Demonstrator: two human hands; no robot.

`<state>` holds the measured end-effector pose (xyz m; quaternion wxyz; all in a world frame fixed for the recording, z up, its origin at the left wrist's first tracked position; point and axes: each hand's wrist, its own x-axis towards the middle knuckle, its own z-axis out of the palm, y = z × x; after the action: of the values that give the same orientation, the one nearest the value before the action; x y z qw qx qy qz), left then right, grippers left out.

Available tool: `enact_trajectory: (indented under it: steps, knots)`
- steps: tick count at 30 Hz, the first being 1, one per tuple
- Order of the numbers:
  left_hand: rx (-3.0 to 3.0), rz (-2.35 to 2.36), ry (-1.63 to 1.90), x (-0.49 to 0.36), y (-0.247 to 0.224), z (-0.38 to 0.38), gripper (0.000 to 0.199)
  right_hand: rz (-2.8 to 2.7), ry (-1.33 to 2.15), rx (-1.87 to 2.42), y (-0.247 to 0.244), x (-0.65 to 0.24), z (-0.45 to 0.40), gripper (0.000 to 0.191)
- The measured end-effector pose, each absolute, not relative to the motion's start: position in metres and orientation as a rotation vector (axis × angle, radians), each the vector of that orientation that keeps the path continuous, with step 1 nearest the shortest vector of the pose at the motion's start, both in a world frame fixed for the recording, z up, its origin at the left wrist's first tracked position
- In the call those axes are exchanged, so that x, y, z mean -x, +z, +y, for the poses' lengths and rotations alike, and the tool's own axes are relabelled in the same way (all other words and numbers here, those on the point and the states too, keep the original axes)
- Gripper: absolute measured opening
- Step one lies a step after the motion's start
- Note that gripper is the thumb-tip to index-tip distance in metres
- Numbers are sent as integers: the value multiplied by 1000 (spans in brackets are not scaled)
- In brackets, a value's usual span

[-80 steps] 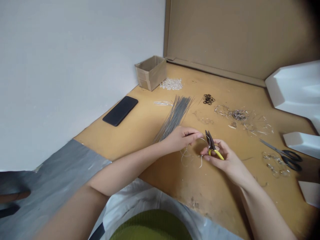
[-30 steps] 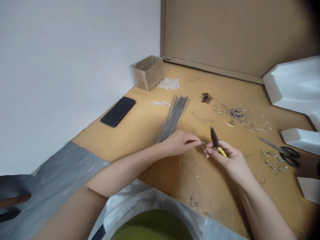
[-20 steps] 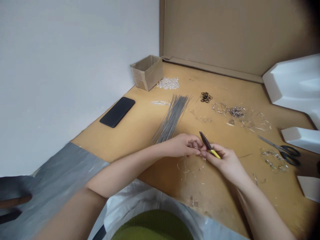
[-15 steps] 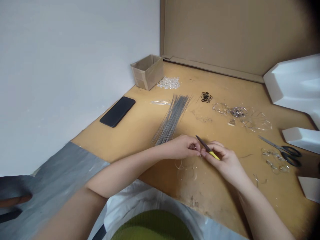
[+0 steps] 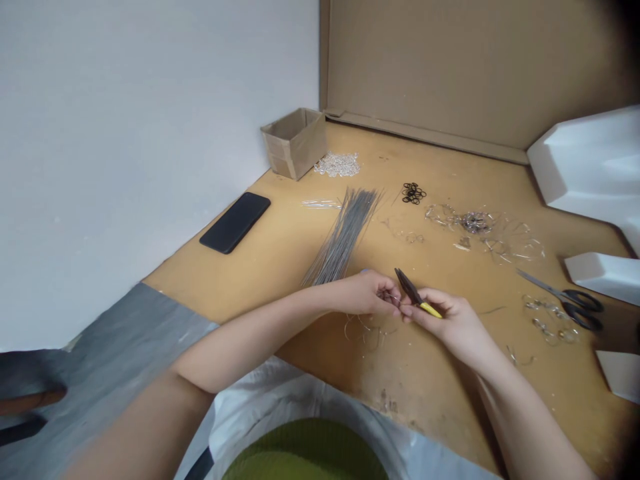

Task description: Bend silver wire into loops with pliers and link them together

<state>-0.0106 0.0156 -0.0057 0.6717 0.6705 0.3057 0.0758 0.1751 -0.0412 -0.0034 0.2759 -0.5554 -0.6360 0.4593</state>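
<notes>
My left hand (image 5: 376,293) is closed in a pinch on thin wire (image 5: 369,332), whose looped ends hang below the fingers over the table. Close against it, my right hand (image 5: 445,317) is wrapped round pliers with yellow grips (image 5: 431,309) and dark jaws (image 5: 409,285) that point up and away from me. Its thumb and forefinger meet the left fingertips at the wire; exactly what they pinch there is too small to tell. A bundle of straight grey wires (image 5: 345,237) lies just beyond my left forearm.
A cardboard box (image 5: 295,147) stands at the back beside a pile of small clear pieces (image 5: 337,165). A phone (image 5: 235,223) lies left. Black rings (image 5: 413,193), tangled wire pieces (image 5: 477,223) and scissors (image 5: 583,310) lie right, near white foam blocks (image 5: 590,173).
The pliers have turned slightly in my right hand, so both jaws show more. The hanging wire has shifted a little under my left hand. Both hands stay nearly in place.
</notes>
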Motion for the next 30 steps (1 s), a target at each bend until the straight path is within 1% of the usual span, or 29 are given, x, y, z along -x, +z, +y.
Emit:
enact_trajectory:
  steps: [6,8,13,16,21,25,28,30]
  knots:
    - [-1537,673,259,10,-3,16,17,-1640,1216,1474,-2,-172,-40,22]
    - [-1580,673,244,11,-5,16,20,-1631,1199,1468,-1,-171,-40,22]
    - [-1687,653,241,13,-10,18,26,-1647,1280,1470,0,-171,-40,26]
    - [-1703,680,238,12,-11,19,29,-1667,1255,1484,0,-172,-39,28]
    - [-1671,686,327,12,-8,20,23,-1666,1232,1496,1,-179,-38,29]
    - [-1638,777,441,16,-4,21,20,-1664,1101,1550,6,-184,-37,30]
    - [-1609,806,485,20,-2,23,28,-1724,933,1634,10,-187,-38,30]
    - [-1581,799,515,22,-1,25,31,-1761,882,1648,11,-189,-38,31]
